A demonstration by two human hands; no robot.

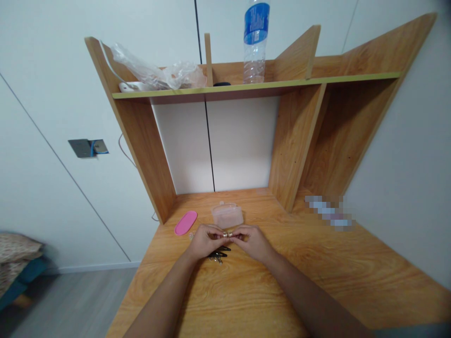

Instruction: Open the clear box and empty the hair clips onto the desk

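Over the desk, my left hand [207, 240] pinches a small shiny gold ring-like piece [225, 234] between thumb and fingertips. Facing it, my right hand [252, 241] is closed in a pinch on a second small gold ring-like piece [230, 234]. The two pieces are side by side; whether they touch or are joined is too small to tell. Several black hair clips [221, 253] lie below my fingers, partly covered by my left hand, with small silvery trinkets [217, 260] beside them. Just beyond my hands stands a clear plastic box [228, 218].
A pink oval tray [185, 222] lies left of the box. Blurred-out items [329, 212] rest at the right on the wooden desk [225, 300]. The shelf [246, 89] above holds a plastic bottle [256, 42] and a crumpled clear bag [162, 70]. Its side panels [141, 155] flank the work area.
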